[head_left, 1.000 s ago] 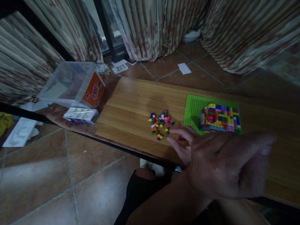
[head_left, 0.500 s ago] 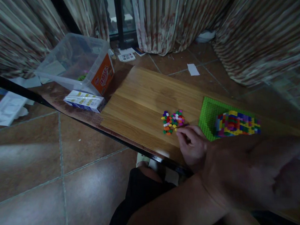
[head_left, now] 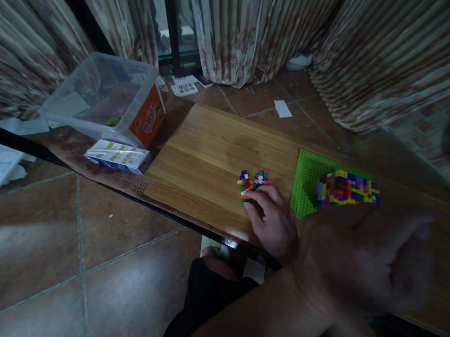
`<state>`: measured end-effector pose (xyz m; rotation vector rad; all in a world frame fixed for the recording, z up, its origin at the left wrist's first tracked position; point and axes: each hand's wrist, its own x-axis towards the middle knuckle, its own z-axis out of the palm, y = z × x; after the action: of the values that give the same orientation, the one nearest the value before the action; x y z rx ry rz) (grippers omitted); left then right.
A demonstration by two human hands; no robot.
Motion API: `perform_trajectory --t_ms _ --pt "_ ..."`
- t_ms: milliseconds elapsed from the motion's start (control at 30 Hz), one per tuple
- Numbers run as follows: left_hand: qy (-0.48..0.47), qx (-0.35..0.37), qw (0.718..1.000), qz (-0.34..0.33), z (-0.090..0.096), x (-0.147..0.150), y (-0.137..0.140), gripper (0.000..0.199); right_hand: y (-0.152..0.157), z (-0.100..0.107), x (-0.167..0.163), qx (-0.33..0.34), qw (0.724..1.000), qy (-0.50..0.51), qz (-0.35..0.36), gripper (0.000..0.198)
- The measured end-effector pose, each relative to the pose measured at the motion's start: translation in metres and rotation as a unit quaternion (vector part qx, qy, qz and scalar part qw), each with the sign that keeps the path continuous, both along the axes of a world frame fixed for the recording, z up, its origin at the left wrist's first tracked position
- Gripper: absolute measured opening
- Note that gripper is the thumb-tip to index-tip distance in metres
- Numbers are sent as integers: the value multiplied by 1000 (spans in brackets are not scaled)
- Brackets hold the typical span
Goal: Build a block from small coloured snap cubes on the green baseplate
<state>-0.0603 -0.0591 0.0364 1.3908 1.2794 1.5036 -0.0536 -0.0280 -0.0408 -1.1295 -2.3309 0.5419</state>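
Observation:
My right hand (head_left: 274, 218) reaches over the near side of a small pile of loose toy building bricks (head_left: 260, 177) in many colours. Its thumb and index finger are slightly apart at the bricks, and I see nothing held between them. Part of the pile is hidden under the fingers. Close to the camera, my left hand (head_left: 386, 266) hangs bent and blurred above the right forearm; its fingers cannot be made out. To the right, a multicoloured brick build (head_left: 347, 188) stands on a green studded baseplate (head_left: 304, 185).
The wooden tabletop (head_left: 194, 155) carries everything. At its far left stand a clear plastic bin (head_left: 95, 94) with an orange label and some green and pink pieces inside, and a white and blue box (head_left: 118, 156). Papers (head_left: 282, 108) lie on the tiled floor by the curtains (head_left: 234, 34).
My right hand has moved left over the bricks, and its thumb and index finger have parted from a pinch. My left hand has shifted left too. The view has tilted slightly.

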Motion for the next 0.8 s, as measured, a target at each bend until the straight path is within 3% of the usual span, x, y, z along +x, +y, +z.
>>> perform_trajectory --t_ms 100,300,467,800 --pt "2 56 998 -15 -2 3 3 36 2 -3 7 -2 1000 0 7 23" --pt "21 60 998 -18 -7 9 6 30 2 -4 10 7 1000 -15 2 27" --pt "22 69 997 -12 -8 10 7 30 1 -2 4 20 999 -44 -25 19" --pt "-2 26 999 -38 -6 9 6 31 0 -7 -6 22 998 -31 -49 15"
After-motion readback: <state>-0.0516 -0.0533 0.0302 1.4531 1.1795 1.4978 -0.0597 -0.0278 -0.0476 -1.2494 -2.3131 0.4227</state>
